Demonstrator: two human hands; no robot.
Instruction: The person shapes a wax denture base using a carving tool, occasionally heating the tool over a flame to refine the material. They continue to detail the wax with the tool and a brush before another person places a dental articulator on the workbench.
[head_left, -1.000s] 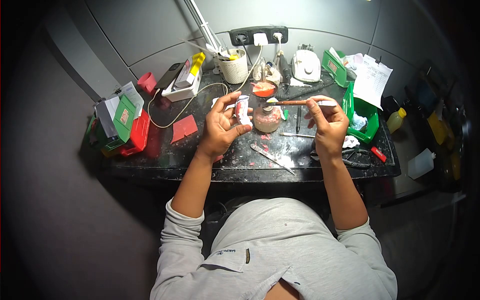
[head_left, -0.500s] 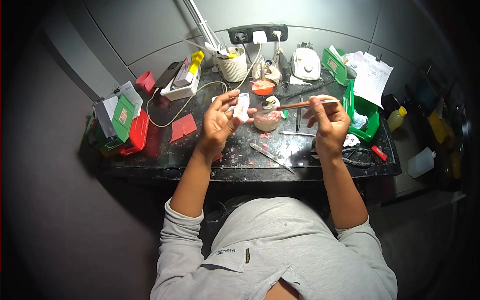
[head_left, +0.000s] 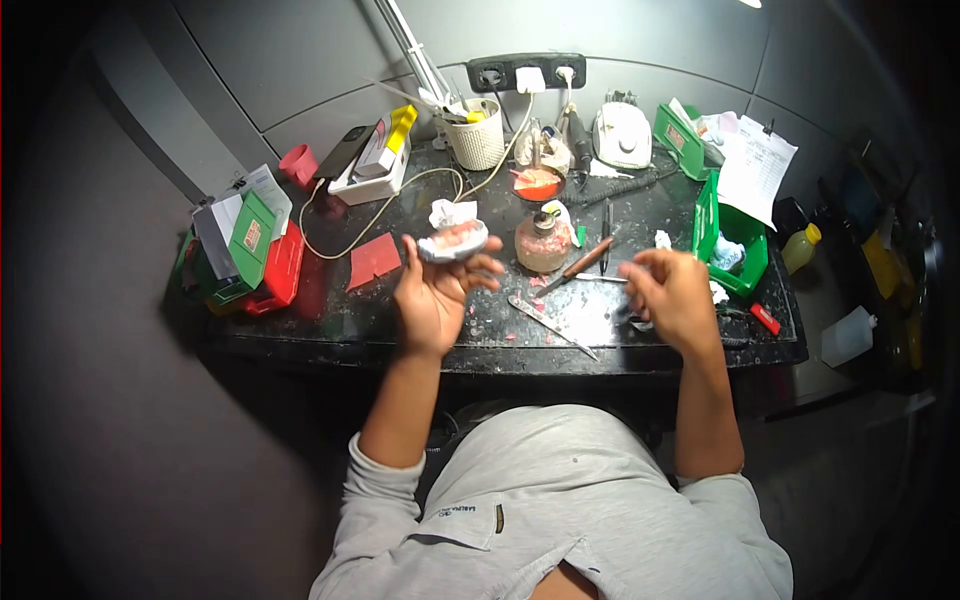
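My left hand [head_left: 437,300] holds up a dental cast [head_left: 470,245], pale with pink wax along its top, resting on the fingers with the thumb at its left side. My right hand [head_left: 672,295] is over the right part of the bench, its fingers loosely bent and apart, with nothing seen in them. Left of it lies a wax knife [head_left: 588,258] with a brown handle. A glass spirit burner [head_left: 541,245] with pink bits on it stands between my hands. Nearer me lies a metal scalpel-like tool [head_left: 552,327] among pink wax scraps.
A red wax sheet [head_left: 374,261] lies at left, near a red bin [head_left: 285,270]. Behind are a white box [head_left: 372,180], a tool cup [head_left: 477,140], an orange-red bowl [head_left: 538,184] and a white control unit [head_left: 622,137]. A green bin [head_left: 745,275] stands at right.
The wax knife has left my right hand and lies beside the burner. My left hand has turned the cast and moved slightly nearer. Crumpled white tissue now shows behind it.
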